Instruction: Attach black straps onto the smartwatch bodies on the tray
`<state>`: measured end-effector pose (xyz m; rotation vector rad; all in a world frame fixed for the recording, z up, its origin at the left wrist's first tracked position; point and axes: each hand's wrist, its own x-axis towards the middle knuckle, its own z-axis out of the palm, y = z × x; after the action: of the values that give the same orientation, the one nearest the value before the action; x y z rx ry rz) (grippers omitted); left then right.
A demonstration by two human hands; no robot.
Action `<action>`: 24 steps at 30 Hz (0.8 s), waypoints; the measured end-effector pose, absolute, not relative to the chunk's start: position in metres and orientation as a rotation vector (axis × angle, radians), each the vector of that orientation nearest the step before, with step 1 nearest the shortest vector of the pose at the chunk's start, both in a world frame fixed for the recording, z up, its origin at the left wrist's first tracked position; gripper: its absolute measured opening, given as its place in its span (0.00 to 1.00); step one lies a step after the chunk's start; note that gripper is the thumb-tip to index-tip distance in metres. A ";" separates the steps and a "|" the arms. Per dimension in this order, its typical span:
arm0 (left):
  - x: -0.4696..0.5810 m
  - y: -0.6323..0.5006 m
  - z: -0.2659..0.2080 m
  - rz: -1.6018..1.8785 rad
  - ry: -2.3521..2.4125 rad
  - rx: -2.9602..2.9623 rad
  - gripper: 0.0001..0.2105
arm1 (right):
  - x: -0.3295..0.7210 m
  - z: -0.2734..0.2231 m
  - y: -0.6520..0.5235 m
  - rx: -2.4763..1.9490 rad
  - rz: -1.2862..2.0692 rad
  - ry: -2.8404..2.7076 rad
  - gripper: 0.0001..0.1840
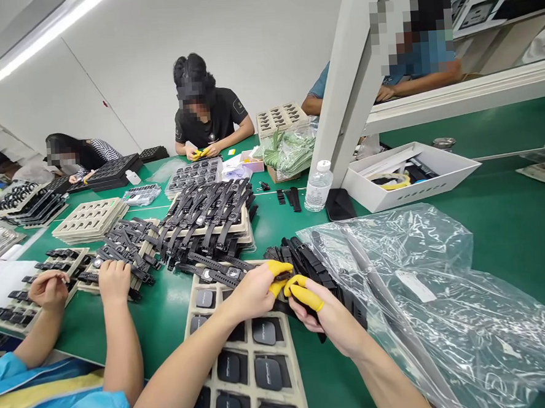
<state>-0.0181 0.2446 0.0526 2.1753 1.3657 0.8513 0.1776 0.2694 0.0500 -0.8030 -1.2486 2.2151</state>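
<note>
Centrally, over the far end of the tray (201, 322) of black watch bodies, the left hand (252, 291) and right hand (323, 315), both with yellow finger cots, pinch a black strap (289, 284) between them, each closed on it. Just beyond the tray lies a heap of straps (313, 260), and to its right a clear plastic bag (426, 293) is spread on the green table (508, 214). Left of the tray, a co-worker's hands (113, 281) rest on watches, and beyond it stands a water bottle (318, 187).

Assembly workshop; green bench (508, 214), stacked watch trays (89, 218), seated workers (209, 118).
</note>
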 end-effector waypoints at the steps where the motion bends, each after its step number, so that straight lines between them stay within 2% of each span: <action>1: -0.018 0.245 0.052 0.839 1.358 2.198 0.29 | 0.178 0.050 0.270 -0.809 2.224 -1.241 0.25; 10: -0.021 0.247 0.050 0.717 1.363 2.367 0.28 | 0.176 0.056 0.278 -0.904 2.352 -1.277 0.18; 14: -0.022 0.246 0.053 0.701 1.342 2.443 0.26 | 0.172 0.053 0.279 -0.966 2.345 -1.214 0.19; 24: -0.017 0.247 0.054 0.699 1.377 2.474 0.28 | 0.175 0.052 0.279 -0.905 2.299 -1.082 0.20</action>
<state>-0.0169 0.2473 0.0541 2.4742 1.3766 0.6990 0.1745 0.2786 0.0518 -0.9052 -1.0820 2.2991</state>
